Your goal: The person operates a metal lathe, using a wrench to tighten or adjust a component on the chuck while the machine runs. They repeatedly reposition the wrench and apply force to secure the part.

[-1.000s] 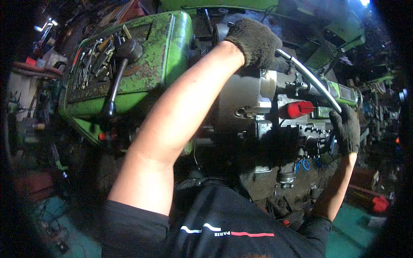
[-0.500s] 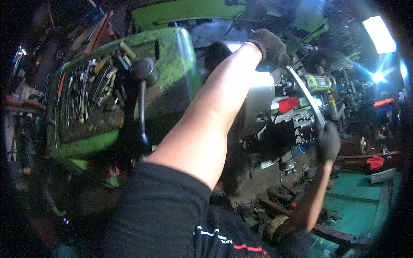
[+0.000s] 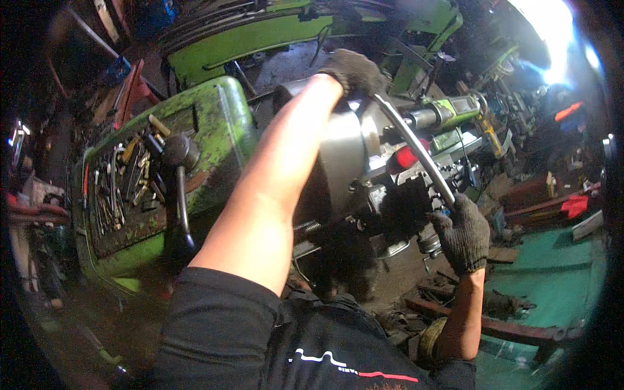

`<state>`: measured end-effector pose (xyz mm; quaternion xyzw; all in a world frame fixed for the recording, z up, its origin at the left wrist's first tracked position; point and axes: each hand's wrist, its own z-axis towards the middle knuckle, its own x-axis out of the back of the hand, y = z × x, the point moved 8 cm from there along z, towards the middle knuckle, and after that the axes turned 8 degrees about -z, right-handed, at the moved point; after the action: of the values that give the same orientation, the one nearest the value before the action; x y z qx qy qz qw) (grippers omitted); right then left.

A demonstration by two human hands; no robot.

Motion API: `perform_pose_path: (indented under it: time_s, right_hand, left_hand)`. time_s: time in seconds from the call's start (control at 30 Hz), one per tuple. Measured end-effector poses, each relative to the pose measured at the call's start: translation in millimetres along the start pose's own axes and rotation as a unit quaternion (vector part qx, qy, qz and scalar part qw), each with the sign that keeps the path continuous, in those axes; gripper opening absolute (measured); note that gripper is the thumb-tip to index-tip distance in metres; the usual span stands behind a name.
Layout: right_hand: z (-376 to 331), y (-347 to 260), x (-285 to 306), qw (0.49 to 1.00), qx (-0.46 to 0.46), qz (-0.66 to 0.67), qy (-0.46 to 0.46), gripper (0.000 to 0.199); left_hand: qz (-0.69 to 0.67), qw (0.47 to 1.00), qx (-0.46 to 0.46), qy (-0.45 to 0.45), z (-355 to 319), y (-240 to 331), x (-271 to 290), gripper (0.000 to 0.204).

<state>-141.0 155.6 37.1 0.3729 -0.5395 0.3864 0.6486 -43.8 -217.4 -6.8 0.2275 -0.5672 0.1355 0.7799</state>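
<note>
A long, narrow, silvery metal bar (image 3: 416, 148) slants across the front of a lathe's big round chuck (image 3: 341, 153). My right hand (image 3: 467, 234), in a dark knitted glove, is closed around its near end. My left hand (image 3: 356, 75), gloved the same way, reaches over the top of the chuck and is closed at the bar's far end; its fingertips are partly hidden. My left forearm covers part of the chuck. Behind the bar a red object (image 3: 406, 156) lies by the tool carriage, its kind unclear.
The green headstock (image 3: 227, 117) at left carries a tray of loose tools (image 3: 133, 172) and a lever with a round hub (image 3: 181, 153). A green tailstock (image 3: 455, 112) stands right of the chuck. Rusty metal pieces (image 3: 507, 335) lie at lower right, near a green floor area (image 3: 552, 286).
The view has shifted, so the lathe sits further left and more of the chuck shows. My right hand has come nearer to me with the bar's near end. Both hands keep their hold.
</note>
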Motion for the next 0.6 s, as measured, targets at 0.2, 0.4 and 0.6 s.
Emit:
perform_pose_path:
  time_s: [0.2, 0.4, 0.6]
  right_hand:
    - [35, 7, 18, 0.996, 0.065, 0.063, 0.007, 0.032]
    - [62, 11, 9, 0.975, 0.167, 0.132, -0.057, 0.042]
    - [82, 35, -6, 0.799, 0.322, 0.437, -0.260, 0.095]
  left_hand:
    - [0.031, 0.998, -0.015, 0.050, 3, -16, 2, 0.039]
    - [0.031, 0.984, -0.104, 0.141, -19, -53, 1, 0.020]
    - [0.029, 0.993, -0.097, 0.058, -12, -15, 12, 0.027]
